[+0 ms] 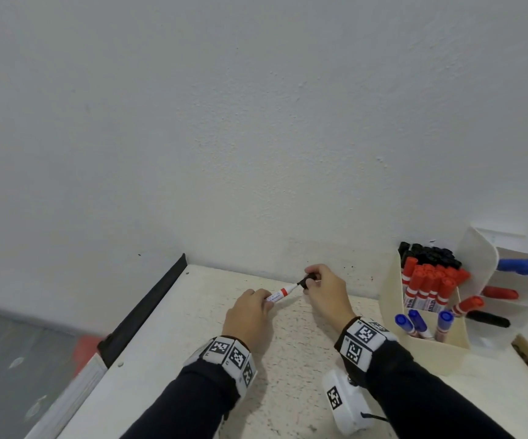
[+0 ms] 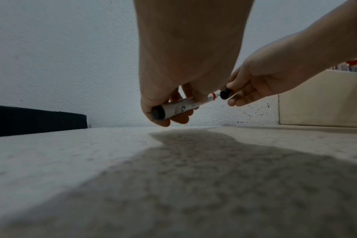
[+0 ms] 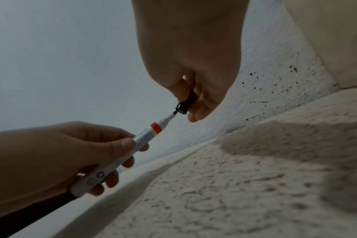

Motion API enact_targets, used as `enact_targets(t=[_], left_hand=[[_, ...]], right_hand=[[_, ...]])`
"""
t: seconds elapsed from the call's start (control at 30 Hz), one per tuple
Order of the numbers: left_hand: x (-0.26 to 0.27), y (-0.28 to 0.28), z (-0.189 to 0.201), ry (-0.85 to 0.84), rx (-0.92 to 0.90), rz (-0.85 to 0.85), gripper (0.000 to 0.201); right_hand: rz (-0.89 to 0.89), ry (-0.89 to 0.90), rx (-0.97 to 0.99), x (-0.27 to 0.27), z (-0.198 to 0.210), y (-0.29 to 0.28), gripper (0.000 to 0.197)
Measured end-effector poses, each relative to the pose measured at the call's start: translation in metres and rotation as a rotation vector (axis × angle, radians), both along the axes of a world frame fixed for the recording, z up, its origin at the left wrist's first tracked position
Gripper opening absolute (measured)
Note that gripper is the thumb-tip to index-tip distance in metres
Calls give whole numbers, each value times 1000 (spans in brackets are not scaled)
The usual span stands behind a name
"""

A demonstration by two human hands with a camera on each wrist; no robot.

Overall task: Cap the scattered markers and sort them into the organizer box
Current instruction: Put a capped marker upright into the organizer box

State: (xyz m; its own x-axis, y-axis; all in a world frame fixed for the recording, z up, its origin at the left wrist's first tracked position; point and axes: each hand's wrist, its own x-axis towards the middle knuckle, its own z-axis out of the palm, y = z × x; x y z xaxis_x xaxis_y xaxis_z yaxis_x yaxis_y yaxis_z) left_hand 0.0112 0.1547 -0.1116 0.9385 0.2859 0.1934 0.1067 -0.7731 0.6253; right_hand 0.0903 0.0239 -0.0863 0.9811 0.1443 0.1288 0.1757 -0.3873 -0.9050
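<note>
My left hand (image 1: 251, 307) grips a white marker (image 1: 281, 293) with an orange-red band and a black tip, held just above the table near the wall. My right hand (image 1: 321, 288) pinches a black cap (image 1: 307, 282) at the marker's tip. In the right wrist view the black cap (image 3: 184, 104) has its open end touching the tip of the marker (image 3: 145, 136). In the left wrist view the marker (image 2: 181, 107) shows its black rear end, and the cap (image 2: 224, 94) sits at its far end. The cream organizer box (image 1: 427, 346) stands at the right.
The organizer holds black, red and blue capped markers (image 1: 427, 280). A second white holder (image 1: 522, 299) behind it carries blue, red and black markers lying sideways. A white wall rises just behind the hands. The table's left edge (image 1: 142, 315) has a dark strip.
</note>
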Motion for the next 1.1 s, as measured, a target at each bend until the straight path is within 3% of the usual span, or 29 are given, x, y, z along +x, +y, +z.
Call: enact_targets(t=[0.13,0.3,0.63,0.73,0.8,0.87,0.93,1.1], left_hand=[[-1,-2,-1,-10,21,-13,25],[-1,-1,-1,-33,74,-19,25],[2,2,-6,-33,138,-87,26],[5,3,-2,3,-1,-156,25],[3,1,3,14,-102,-229,24],[1,-1,5,24,-48,-270,23],[0,0,5,50,-30,-286,26],[-2,-4,11,70,-335,-354,43]], right_hand=[[43,22,74,-6,2,-11,22],[102,-98,-131,-14,1,-16,28],[173,-96,-89,-18,-8,-15,18],[183,3,78,-22,-6,-14,5],[137,-9,85,-21,-5,-15,28],[110,-14,6,-22,-5,-12,41],[90,-9,-1,-24,-4,-6,43],[147,-121,91,-29,1,4,44]])
